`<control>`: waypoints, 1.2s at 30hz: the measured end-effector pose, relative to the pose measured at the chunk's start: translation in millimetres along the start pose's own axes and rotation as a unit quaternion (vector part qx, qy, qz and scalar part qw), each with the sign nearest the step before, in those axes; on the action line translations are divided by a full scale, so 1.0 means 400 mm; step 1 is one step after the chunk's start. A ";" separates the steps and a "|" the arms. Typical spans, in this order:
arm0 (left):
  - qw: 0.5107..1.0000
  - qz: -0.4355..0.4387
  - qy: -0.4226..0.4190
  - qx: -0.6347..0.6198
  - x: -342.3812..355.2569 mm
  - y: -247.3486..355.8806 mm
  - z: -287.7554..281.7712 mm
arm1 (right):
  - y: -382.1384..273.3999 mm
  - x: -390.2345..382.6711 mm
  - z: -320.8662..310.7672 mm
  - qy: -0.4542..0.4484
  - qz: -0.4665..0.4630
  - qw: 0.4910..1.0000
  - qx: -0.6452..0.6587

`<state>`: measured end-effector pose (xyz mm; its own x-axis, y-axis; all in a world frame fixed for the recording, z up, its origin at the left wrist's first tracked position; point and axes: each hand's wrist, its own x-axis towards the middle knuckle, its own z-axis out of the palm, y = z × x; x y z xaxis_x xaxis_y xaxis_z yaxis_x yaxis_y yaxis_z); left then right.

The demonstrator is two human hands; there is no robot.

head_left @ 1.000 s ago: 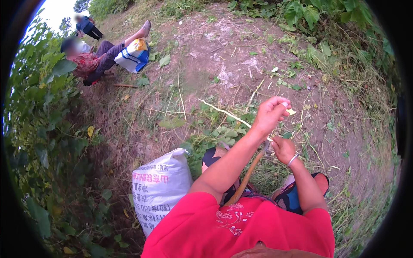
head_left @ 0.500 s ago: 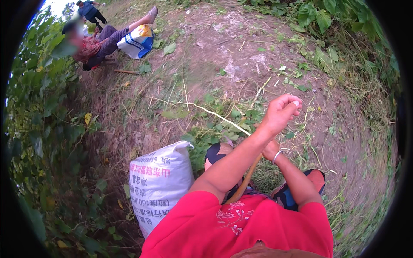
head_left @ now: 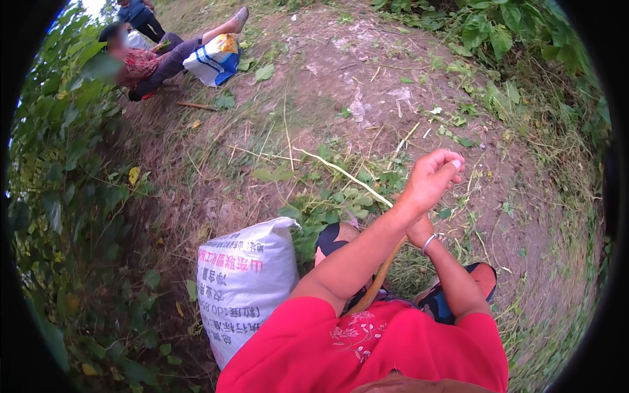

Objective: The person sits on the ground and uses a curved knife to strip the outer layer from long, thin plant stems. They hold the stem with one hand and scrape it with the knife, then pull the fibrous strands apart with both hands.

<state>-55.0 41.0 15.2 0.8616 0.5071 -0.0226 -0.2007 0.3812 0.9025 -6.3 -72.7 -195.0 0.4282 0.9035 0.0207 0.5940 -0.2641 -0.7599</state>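
Head view: two hands (head_left: 434,180), one white sack (head_left: 244,281).

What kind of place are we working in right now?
Outdoors, likely a field edge or farm path: a bare dirt track with scattered stems, leafy vegetation on both sides, and a white woven sack standing on the ground. Another person sits on the dirt nearby.

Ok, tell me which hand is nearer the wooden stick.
Right. The right hand, mostly hidden behind the left wrist, sits at the top end of the wooden stick. The left hand is raised above it, apart.
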 end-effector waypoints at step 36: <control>0.996 0.004 -0.068 0.060 0.014 -0.085 0.050 | -0.020 -0.133 -0.347 0.064 0.160 0.984 -0.035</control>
<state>-34.1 15.6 -6.9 0.9166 0.3982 0.0366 -0.1588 0.2785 0.9472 60.6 -165.5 -99.7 0.6802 0.7218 -0.1274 0.4586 -0.5547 -0.6942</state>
